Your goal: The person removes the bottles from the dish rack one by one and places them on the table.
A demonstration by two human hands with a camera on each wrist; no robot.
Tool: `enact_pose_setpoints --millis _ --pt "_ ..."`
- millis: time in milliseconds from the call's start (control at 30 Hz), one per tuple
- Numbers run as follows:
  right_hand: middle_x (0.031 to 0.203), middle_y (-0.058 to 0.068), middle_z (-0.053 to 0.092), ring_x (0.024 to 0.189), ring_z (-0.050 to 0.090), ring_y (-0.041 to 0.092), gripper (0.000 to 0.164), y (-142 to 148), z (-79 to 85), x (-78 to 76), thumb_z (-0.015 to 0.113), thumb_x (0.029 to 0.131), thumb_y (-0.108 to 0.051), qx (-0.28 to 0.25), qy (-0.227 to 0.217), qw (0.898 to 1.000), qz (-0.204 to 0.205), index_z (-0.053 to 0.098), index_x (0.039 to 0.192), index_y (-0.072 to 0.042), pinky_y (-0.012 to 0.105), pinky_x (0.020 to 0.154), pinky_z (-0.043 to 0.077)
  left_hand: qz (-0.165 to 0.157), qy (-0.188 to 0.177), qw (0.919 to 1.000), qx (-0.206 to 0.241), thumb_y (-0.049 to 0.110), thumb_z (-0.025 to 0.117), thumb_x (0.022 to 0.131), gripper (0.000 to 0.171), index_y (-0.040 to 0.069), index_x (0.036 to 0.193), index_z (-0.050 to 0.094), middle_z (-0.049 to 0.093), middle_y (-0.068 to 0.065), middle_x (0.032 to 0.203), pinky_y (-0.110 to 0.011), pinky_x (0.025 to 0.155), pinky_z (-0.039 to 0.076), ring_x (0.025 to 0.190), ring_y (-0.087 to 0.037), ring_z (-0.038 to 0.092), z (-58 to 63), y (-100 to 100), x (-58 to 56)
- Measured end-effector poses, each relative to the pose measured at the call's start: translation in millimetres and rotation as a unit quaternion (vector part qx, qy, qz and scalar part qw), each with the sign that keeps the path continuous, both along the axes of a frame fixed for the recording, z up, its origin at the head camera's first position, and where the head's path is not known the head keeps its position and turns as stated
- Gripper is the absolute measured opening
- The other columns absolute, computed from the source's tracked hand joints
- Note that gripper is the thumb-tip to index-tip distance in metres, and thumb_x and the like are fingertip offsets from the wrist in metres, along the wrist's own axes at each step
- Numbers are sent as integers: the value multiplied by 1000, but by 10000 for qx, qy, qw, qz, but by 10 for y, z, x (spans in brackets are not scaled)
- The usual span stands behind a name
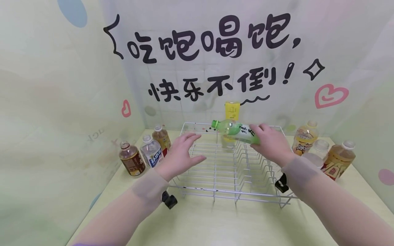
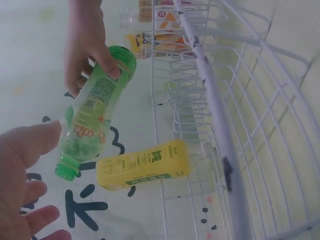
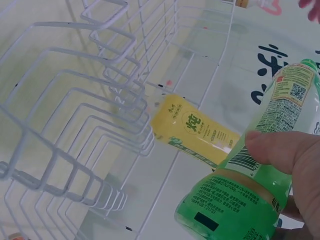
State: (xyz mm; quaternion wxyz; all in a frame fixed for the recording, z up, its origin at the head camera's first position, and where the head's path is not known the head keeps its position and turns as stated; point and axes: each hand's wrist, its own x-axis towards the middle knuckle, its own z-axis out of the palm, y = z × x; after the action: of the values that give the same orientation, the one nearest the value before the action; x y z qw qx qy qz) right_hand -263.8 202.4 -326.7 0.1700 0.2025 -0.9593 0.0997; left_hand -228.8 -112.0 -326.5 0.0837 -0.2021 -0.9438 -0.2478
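My right hand (image 1: 272,143) grips a clear plastic drink bottle (image 1: 243,131) with a green neck and green lower end. It is held nearly level above the white wire rack (image 1: 200,188), its neck toward the left. In the right wrist view, the thumb lies across the label of the bottle (image 3: 270,115). My left hand (image 1: 180,155) is empty over the rack's left side, thumb and fingers spread apart. Seen from the left wrist, that hand (image 2: 25,175) is close beside the bottle's neck. Behind the held bottle, a yellow bottle (image 1: 232,111) stands upright at the rack's back.
Left of the rack are a brown-labelled bottle (image 1: 132,160), a clear bottle (image 1: 152,150) and an amber bottle (image 1: 161,136). On its right stand a yellow-labelled bottle (image 1: 304,136), a clear bottle (image 1: 320,147) and a tea-coloured bottle (image 1: 338,159). Printed sheets wall the table's back and sides.
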Motion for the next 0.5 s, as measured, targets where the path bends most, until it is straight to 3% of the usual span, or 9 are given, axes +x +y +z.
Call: enact_pose_setpoints --millis 200,500 --pt "125 22 55 102 57 39 68 117 45 131 77 81 -22 -264 -197 9993 -151 45 140 -10 54 76 51 232 -135 9995 165 51 70 83 74 20 145 43 39 -5 148 -56 106 33 135 -33 34 -118 -234 133" --pt "126 21 52 94 57 38 70 329 77 373 74 84 -31 -707 -403 9956 -457 41 144 -14 54 70 50 470 -353 9954 758 44 71 85 72 14 144 44 39 -12 147 -59 107 29 135 -38 32 -399 -536 291"
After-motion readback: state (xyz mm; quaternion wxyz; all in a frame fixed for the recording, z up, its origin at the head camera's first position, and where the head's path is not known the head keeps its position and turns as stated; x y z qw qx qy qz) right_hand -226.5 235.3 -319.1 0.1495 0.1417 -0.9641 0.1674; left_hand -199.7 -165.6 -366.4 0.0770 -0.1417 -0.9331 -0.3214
